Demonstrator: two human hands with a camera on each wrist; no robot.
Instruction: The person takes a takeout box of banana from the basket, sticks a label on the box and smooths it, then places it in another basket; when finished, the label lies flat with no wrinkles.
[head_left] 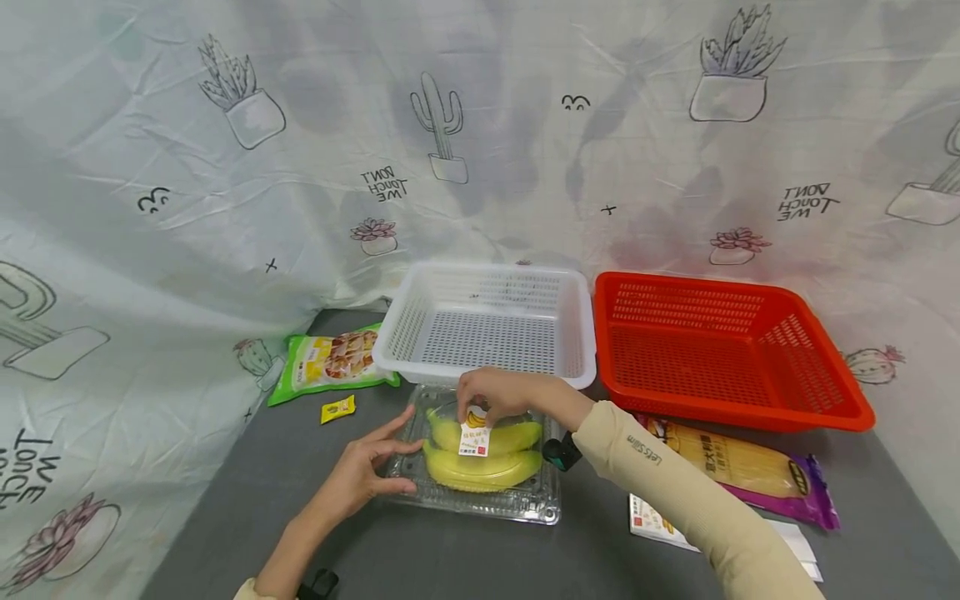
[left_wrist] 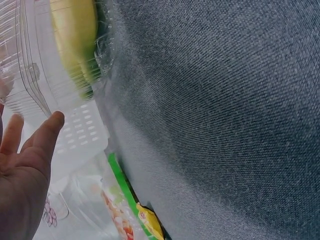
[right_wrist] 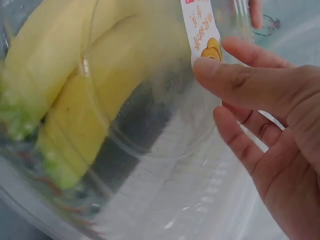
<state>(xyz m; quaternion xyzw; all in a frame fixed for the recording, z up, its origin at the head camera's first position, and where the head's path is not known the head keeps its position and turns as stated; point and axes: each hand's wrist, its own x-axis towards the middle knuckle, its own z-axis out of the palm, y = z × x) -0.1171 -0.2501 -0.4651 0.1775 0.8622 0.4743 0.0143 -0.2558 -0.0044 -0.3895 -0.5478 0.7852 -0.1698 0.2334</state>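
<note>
Two yellow bananas (head_left: 483, 471) lie inside a clear plastic clamshell box (head_left: 525, 508) with its lid over them. My right hand (head_left: 498, 393) is above the far part of the lid, pinching the top end of a small white label (head_left: 474, 442) with a banana picture and print. In the right wrist view the thumb (right_wrist: 240, 77) covers that end of the label (right_wrist: 200, 30). My left hand (head_left: 362, 468) has its fingers spread along the left side of the box. Its fingertips (left_wrist: 56, 120) are right at the clear wall in the left wrist view.
Behind the box stand a white basket (head_left: 390, 350) and a red basket (head_left: 750, 408). A green food bag (head_left: 330, 362) and a small yellow packet (head_left: 338, 408) lie at left. To the right are a purple-ended pasta pack (head_left: 750, 467) and printed labels (head_left: 652, 521), partly under the right sleeve.
</note>
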